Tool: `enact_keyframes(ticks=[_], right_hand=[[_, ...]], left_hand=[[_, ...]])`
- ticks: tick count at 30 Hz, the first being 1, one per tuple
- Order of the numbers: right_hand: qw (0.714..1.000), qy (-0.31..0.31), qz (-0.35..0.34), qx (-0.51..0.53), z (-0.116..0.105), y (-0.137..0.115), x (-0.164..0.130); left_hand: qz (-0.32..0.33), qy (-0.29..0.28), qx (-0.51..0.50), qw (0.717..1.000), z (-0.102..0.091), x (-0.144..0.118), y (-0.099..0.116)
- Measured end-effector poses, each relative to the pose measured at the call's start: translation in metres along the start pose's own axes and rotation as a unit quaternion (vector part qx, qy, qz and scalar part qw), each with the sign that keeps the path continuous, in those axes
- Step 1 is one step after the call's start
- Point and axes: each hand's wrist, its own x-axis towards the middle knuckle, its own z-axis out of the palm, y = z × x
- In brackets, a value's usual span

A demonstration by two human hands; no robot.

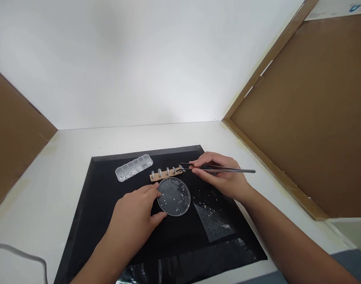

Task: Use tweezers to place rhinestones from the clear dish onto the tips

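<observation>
Cardboard panels (pixel 310 118) along the right edge and far left of the frame, white wall behind, white tabletop (pixel 65 157) beneath. Black mat (pixel 109 236) spread across lower centre, edges slightly curled at the front, with a glossy clear plastic sheet (pixel 216 225) lying on its right-hand part. Grey cable (pixel 23 254) curling in at lower left, well apart from everything else.

Clear segmented organiser box (pixel 134 167) at the mat's upper left, long and narrow, lid shut, each compartment holding small pale sparkling pieces too tiny to tell apart. Just right of it and slightly lower, wooden strip (pixel 165 175) carrying a row of small upright pale nail tips. Immediately below the strip, round clear dish (pixel 173 196), shallow and uncovered, with rhinestones (pixel 176 197) scattered thinly over its bottom. More loose stones sprinkled on the mat right of the dish, near the plastic sheet.

Left hand (pixel 134 215) resting on the mat at lower centre, fingers loosely curled, thumb and forefinger touching the dish's left rim. Right hand (pixel 222 177) at centre right, fingers pressed together in a pinch on metal tweezers (pixel 216 169), held nearly level, handle end pointing right, tips reaching left to the right end of the wooden strip. Whether anything sits between the tips cannot be told. Nothing between tweezers and strip; dish close beneath the reach.
</observation>
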Motion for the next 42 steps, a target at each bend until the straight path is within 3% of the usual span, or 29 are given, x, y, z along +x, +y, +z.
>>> enact_keyframes(ticks=[11, 16, 22, 24, 30, 36, 42], right_hand=[[0.983, -0.018, -0.181, -0.021, -0.024, -0.015, -0.003], [0.980, 0.027, -0.185, -0.060, -0.023, -0.012, -0.002], [0.970, 0.144, -0.171, -0.095, -0.012, -0.006, -0.003], [0.971, 0.147, -0.159, -0.102, -0.008, -0.005, -0.004], [0.988, 0.093, -0.122, -0.032, -0.001, -0.004, -0.006], [0.975, 0.014, -0.150, -0.162, 0.000, 0.003, -0.001], [0.967, -0.070, -0.161, -0.185, 0.004, 0.016, 0.007]], left_hand=[[0.000, -0.011, 0.015, 1.000, -0.001, 0.001, -0.001], [0.001, -0.007, 0.011, 1.000, 0.000, 0.001, -0.001], [0.005, -0.004, 0.008, 1.000, 0.002, 0.002, -0.001], [0.007, -0.002, 0.007, 1.000, 0.002, 0.003, -0.001], [0.009, 0.002, 0.006, 1.000, 0.003, 0.002, -0.002], [0.007, 0.003, 0.012, 1.000, 0.003, 0.002, -0.001], [0.007, 0.001, 0.023, 1.000, 0.002, 0.001, 0.000]])
